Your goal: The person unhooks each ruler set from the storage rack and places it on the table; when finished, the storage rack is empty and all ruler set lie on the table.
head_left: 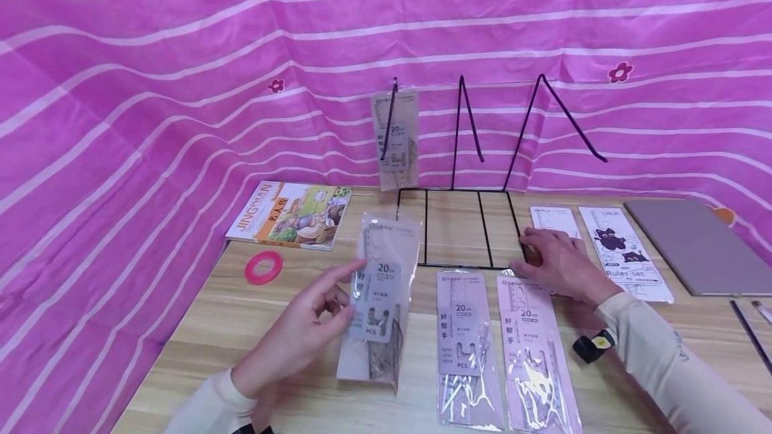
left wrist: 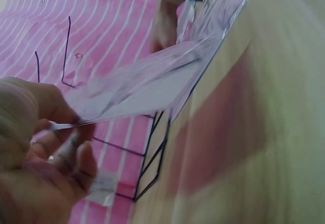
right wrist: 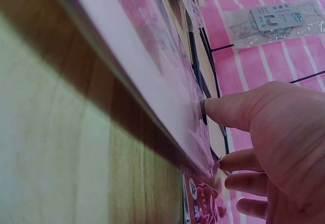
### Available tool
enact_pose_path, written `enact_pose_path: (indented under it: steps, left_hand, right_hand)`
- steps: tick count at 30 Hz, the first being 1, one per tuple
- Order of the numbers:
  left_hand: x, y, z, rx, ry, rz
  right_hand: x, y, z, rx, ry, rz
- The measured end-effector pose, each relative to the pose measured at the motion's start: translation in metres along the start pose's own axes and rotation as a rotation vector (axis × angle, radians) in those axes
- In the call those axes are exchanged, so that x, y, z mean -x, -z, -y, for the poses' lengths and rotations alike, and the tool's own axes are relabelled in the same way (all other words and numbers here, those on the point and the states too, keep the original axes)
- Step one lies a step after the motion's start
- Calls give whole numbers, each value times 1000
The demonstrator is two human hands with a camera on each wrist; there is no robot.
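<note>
My left hand (head_left: 301, 320) pinches the left edge of a clear-bagged ruler set (head_left: 382, 286), tilted up over the table; in the left wrist view the bag slants away from the thumb and fingers. A black wire display rack (head_left: 425, 226) stands behind it, with three upright prongs. From its left prong hangs a similar ruler set (head_left: 407, 146). My right hand (head_left: 557, 263) rests at the rack's front right corner, thumb and fingers apart, by the top of a pink ruler set (head_left: 525, 327). Beside that lies another ruler set (head_left: 461, 327).
On the left are a magazine (head_left: 295, 214) and a pink tape ring (head_left: 263, 267). To the right lie a white cat-print ruler set (head_left: 624, 246), another white packet (head_left: 551, 220) and a grey flat board (head_left: 699, 246). A pink striped cloth (head_left: 199, 52) surrounds the table.
</note>
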State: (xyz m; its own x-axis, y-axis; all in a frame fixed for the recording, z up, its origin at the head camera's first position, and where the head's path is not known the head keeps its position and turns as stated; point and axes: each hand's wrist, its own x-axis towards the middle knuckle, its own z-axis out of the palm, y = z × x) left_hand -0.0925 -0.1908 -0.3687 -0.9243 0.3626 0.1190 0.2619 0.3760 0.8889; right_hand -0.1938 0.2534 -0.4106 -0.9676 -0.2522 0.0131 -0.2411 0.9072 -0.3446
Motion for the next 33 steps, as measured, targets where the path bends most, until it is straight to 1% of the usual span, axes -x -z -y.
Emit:
enact_pose_path:
  steps: [2, 5, 8, 12, 15, 22, 28, 33]
  left_hand:
    - [2, -5, 0, 34, 74, 57]
    - [4, -11, 0, 62, 131, 122]
    - [5, -15, 2, 75, 161, 157]
    - [3, -22, 7, 79, 186, 173]
    - [1, -28, 12, 34, 183, 170]
    - [-1, -39, 22, -161, 184, 146]
    - [-5, -41, 21, -296, 163, 145]
    - [-8, -43, 19, -386, 152, 152]
  right_hand:
    - [0, 0, 0, -4, -3, 0]
    - [0, 0, -1, -11, -7, 3]
    - [-1, 0, -1, -17, -11, 4]
    - [-2, 0, 0, -20, -25, 10]
    - [-2, 0, -1, -18, -28, 10]
    - [2, -2, 0, -31, -21, 6]
    - [1, -2, -1, -32, -20, -9]
    - [1, -3, -3, -45, -28, -6]
